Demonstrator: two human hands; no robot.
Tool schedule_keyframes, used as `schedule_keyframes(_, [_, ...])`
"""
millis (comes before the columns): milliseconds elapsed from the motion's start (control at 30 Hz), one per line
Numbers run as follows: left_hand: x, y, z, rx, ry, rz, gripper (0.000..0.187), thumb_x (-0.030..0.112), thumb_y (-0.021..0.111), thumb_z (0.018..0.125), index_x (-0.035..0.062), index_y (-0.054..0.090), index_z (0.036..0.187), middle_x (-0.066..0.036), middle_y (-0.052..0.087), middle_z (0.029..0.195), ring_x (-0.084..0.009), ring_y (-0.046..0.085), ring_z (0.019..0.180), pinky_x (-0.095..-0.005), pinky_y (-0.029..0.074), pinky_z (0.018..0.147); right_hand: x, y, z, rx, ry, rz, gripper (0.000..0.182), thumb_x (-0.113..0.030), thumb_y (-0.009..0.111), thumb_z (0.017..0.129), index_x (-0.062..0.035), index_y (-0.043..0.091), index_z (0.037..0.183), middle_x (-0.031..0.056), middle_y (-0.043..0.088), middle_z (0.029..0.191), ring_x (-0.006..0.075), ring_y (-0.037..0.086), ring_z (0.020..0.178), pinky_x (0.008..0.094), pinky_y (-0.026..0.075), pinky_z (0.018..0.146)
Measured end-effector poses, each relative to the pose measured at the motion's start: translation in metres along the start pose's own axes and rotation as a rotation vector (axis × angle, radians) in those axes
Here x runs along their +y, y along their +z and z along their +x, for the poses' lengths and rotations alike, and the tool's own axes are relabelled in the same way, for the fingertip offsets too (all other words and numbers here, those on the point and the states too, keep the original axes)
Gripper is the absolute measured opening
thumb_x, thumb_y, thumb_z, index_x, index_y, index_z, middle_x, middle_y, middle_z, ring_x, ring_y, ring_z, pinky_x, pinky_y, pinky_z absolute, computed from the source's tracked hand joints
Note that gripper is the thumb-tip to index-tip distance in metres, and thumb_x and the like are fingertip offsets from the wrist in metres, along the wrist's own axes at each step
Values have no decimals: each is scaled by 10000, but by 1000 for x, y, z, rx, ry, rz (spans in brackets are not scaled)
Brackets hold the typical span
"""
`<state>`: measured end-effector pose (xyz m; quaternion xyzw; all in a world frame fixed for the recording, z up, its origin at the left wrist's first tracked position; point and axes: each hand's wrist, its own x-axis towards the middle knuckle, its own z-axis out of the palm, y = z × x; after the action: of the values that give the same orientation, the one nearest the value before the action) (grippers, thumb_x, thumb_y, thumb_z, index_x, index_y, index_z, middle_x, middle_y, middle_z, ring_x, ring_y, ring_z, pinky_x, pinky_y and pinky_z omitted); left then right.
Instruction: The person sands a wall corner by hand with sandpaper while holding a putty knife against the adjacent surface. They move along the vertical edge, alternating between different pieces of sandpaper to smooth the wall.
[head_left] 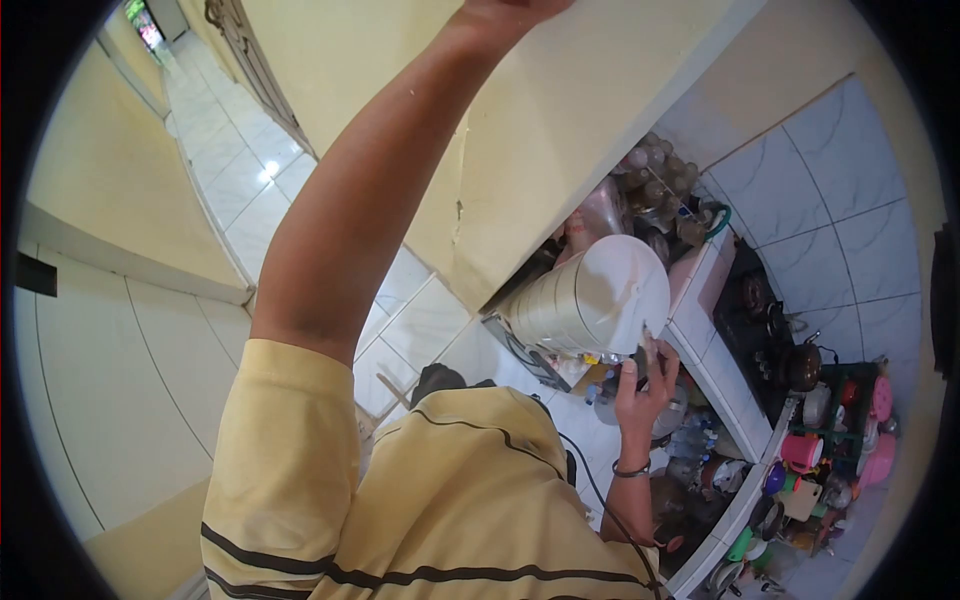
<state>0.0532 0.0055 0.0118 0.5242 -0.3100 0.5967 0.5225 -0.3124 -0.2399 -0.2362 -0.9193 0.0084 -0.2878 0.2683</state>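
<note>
My left hand (518, 5) is raised at the top edge, mostly out of the frame; its fingers are hidden. The bare forearm stretches up from a yellow sleeve, in front of the cream wall. My right hand (646, 388), with a dark bracelet (632, 470) on the wrist, is closed around a small dark object (641, 362) between thumb and fingers. Its fingertips are right at the lower rim of a white cylindrical container (622, 290) with a pale round top. What the dark object is, I cannot tell.
A tiled counter (705, 350) runs along the right, bearing a black stove (745, 300) and a dark pot (800, 368). Past it are a pink mug (800, 452) and a green rack (845, 425) of kitchenware. Plastic bottles (692, 438) stand low beside the counter. A tiled hallway (235, 150) leads away at upper left.
</note>
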Motion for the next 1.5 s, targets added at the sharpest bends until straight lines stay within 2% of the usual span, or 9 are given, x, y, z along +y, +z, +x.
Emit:
schedule_keyframes(167, [-2,-7,-9,-49,17,-19,324,209,506,1084,-79,583,1212,-250,599,1216,-370,561,1121,-476,400,1027,-28,11,20,-82,-280,-181,592,-160,823,726,-79,707,1301,193,569,1196,381,561,1057,462,482,924])
schedule_keyframes(200, [-2,-15,-6,-93,157,253,287,177,548,1045,-65,587,1193,-247,592,1181,-380,550,1089,-502,397,989,-32,17,24,-85,-282,-195,659,-175,853,670,-102,708,1308,194,556,1194,384,548,1042,478,479,915])
schedule_keyframes(300, [-1,-6,6,243,360,125,279,169,591,1003,-48,597,1178,-240,573,1205,-383,529,1102,-506,391,979,-52,25,42,-95,-281,-186,696,-194,862,645,-125,705,1320,197,541,1173,385,540,1023,483,475,905])
schedule_keyframes(433, [18,-22,1,1,158,284,356,195,594,1016,-64,575,1260,-275,553,1282,-423,517,1176,-504,396,1024,-66,26,61,-37,-368,-208,752,-249,860,609,-149,699,1337,195,532,1148,394,536,1022,495,471,894])
schedule_keyframes(500, [12,-14,-1,201,232,158,360,197,653,971,10,633,1277,-193,554,1300,-341,527,1108,-406,409,988,-77,24,74,27,-403,-254,742,-279,851,629,-145,694,1342,193,534,1151,394,540,1017,501,467,898])
schedule_keyframes(733, [19,-19,-2,104,99,161,338,223,644,948,23,645,1220,-167,518,1293,-310,476,1115,-439,388,944,-120,-25,132,277,-588,-425,595,-346,756,713,-49,746,1229,211,533,1150,378,536,1022,511,449,877])
schedule_keyframes(967, [23,-25,-1,71,65,106,401,187,576,999,45,612,1373,-171,514,1271,-298,470,1102,-428,410,952,-153,-69,197,393,-752,-723,601,-609,653,872,-183,739,1288,124,509,1136,305,532,1019,514,374,940])
schedule_keyframes(1133, [18,-23,-4,55,90,169,438,181,561,1008,51,590,1425,-178,506,1272,-299,464,1118,-417,417,967,-178,-95,247,359,-950,-835,696,-451,764,679,-200,719,1327,113,528,1117,286,575,990,495,389,918])
schedule_keyframes(1500, [5,-18,-12,85,91,79,263,150,592,993,9,616,1214,-188,497,1307,-325,472,1132,-433,426,953,-181,-101,294,197,-1038,-957,790,-520,751,734,-191,618,1440,133,605,1138,272,584,1015,482,407,901])
